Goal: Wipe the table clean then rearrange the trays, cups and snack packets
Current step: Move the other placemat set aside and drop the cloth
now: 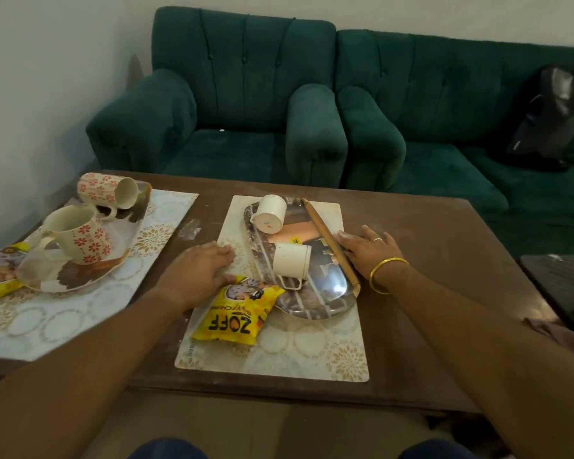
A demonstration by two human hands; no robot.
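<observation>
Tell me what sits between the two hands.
In the head view, the glossy oval tray lies between the left hand and right hand, carrying two tipped plain white cups.

Two mats lie side by side on the tabletop (428,226); each carries a tray with two cups, a sofa (411,104) behind.
</observation>
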